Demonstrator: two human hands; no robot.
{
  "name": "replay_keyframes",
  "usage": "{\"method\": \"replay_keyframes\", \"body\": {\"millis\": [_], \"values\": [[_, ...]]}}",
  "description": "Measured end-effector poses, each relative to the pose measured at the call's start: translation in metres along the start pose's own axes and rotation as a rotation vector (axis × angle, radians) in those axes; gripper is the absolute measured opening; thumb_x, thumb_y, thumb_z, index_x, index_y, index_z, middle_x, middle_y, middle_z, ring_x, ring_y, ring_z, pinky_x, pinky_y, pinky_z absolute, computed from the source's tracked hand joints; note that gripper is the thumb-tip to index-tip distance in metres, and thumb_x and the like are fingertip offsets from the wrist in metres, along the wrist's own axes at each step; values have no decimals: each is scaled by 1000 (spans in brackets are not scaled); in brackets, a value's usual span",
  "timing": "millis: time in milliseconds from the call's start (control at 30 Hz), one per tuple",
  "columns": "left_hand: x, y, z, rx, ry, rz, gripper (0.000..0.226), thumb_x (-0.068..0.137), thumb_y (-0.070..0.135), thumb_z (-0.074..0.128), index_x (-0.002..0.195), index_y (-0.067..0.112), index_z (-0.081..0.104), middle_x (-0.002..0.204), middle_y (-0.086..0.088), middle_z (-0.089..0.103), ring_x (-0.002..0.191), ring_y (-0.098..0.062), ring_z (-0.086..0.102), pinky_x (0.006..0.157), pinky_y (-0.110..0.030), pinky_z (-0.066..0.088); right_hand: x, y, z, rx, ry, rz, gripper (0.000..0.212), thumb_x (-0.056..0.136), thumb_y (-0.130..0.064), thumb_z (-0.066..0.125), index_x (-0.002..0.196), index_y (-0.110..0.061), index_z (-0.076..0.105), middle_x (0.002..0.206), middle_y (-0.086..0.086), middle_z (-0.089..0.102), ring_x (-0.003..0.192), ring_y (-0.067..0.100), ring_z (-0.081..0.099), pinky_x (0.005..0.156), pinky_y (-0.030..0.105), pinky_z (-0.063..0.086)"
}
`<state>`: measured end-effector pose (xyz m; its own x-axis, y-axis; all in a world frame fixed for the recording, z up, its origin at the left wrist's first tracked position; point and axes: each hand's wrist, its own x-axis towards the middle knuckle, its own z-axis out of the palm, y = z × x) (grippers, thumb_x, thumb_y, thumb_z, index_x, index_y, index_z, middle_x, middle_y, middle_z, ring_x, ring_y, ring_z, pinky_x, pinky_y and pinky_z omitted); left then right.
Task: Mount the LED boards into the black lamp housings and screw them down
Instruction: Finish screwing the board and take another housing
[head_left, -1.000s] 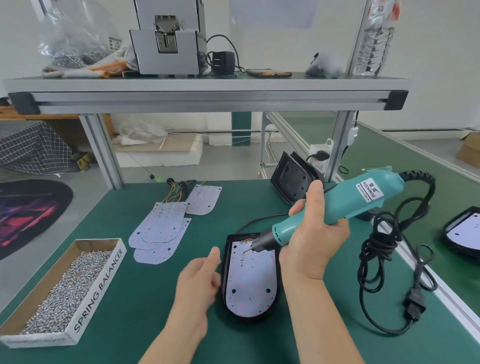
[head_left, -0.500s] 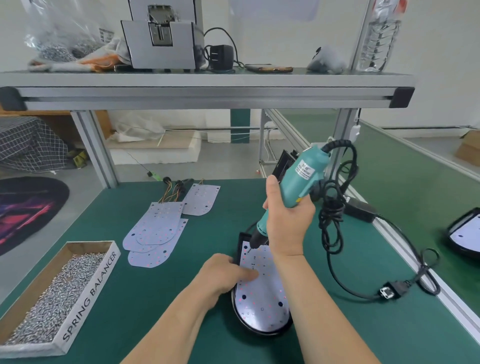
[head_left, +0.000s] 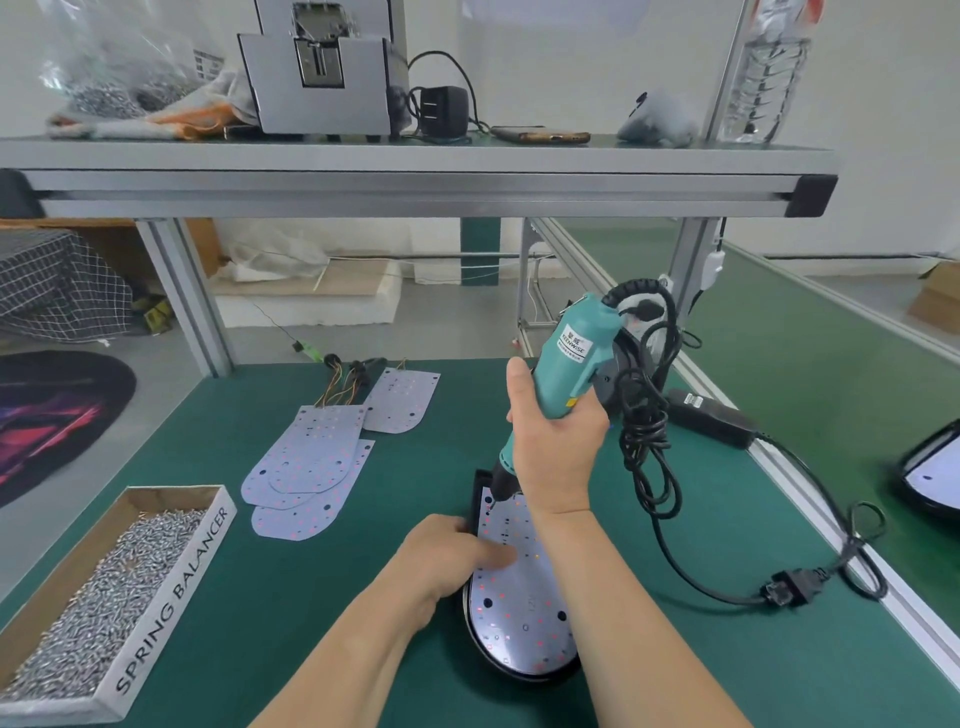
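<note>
Right hand (head_left: 556, 452) grips the screwdriver (head_left: 569, 364), bit at the board's (head_left: 524, 613) 11 o'clock corner; left hand (head_left: 447, 558) clasps the housing's (head_left: 477, 486) 9 o'clock edge, thumb on the board

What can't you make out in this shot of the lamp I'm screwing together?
Head view:
- Screw under the screwdriver bit: too small to tell.
- LED board: middle hidden by the right hand and forearm.
- Second housing: cut off by the right edge.
</note>
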<state>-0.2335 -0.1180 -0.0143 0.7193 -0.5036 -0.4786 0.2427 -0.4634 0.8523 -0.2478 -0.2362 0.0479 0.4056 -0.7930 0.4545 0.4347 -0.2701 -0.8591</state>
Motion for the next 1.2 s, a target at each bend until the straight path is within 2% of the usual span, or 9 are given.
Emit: {"method": "replay_keyframes", "body": {"millis": [200, 400, 500, 633, 900, 1000, 1067, 1133, 1200], "values": [[1, -3, 1, -18, 33, 8, 20, 71, 14, 81, 91, 13, 79, 88, 2, 79, 85, -18, 76, 88, -35, 58, -2, -3, 5, -19, -56, 5, 55, 76, -50, 71, 70, -1, 49, 60, 23, 52, 57, 42, 52, 54, 50, 47], [-1, -7, 1, -51, 45, 35, 15, 75, 8, 81, 90, 8, 79, 86, -1, 79, 79, -17, 76, 67, -24, 56, -3, 0, 7, -23, -103, -3, 56, 77, -51, 71, 71, 0, 49, 60, 23, 52, 57, 42, 51, 54, 51, 47], [0, -9, 3, -50, 67, 53, 16, 73, 11, 81, 89, 8, 78, 86, -1, 79, 81, -19, 76, 78, -32, 59, -3, 1, 9, -33, -122, -2, 51, 77, -50, 71, 69, -5, 48, 57, 17, 52, 54, 37, 49, 51, 49, 46], [1, -8, 5, -57, 96, 42, 20, 69, 14, 82, 88, 10, 78, 85, -1, 79, 83, -21, 76, 86, -38, 60, -3, 6, 9, -28, -132, 18, 40, 77, -49, 73, 62, -26, 43, 52, -10, 44, 49, 17, 41, 48, 37, 42], [0, -9, 5, -61, 93, 51, 16, 73, 13, 82, 89, 10, 79, 86, 2, 79, 83, -19, 75, 87, -37, 59, -5, 6, 8, 29, -109, 79, 46, 75, -49, 73, 64, -14, 44, 54, 0, 44, 51, 20, 40, 50, 38, 41], [-2, -7, 4, -77, 82, 45, 19, 73, 10, 81, 91, 8, 78, 87, -1, 79, 84, -21, 76, 88, -39, 59, -9, -5, 4, 5, -138, 64, 54, 75, -50, 72, 72, -1, 51, 59, 15, 52, 55, 34, 50, 55, 45, 48], [-2, -5, 3, -93, 64, 38, 21, 74, 8, 81, 94, 5, 77, 90, -6, 79, 87, -25, 75, 90, -42, 58, -8, -22, 0, 55, -105, 28, 50, 77, -47, 73, 74, 0, 55, 60, 11, 57, 55, 27, 54, 55, 37, 49], [-2, -4, 2, -100, 49, 33, 23, 75, 7, 80, 97, 2, 76, 91, -8, 78, 88, -27, 75, 91, -42, 58, 4, -36, -8, 137, -3, 20, 45, 79, -42, 75, 74, -2, 57, 59, 2, 58, 54, 14, 55, 54, 26, 47], [-3, -4, 1, -98, 50, 31, 24, 76, 6, 80, 99, 1, 75, 91, -9, 78, 88, -27, 75, 89, -39, 59, 19, -46, -24, 142, 109, 33, 41, 79, -44, 75, 80, -5, 60, 58, -2, 61, 52, 10, 57, 53, 22, 47]]}}
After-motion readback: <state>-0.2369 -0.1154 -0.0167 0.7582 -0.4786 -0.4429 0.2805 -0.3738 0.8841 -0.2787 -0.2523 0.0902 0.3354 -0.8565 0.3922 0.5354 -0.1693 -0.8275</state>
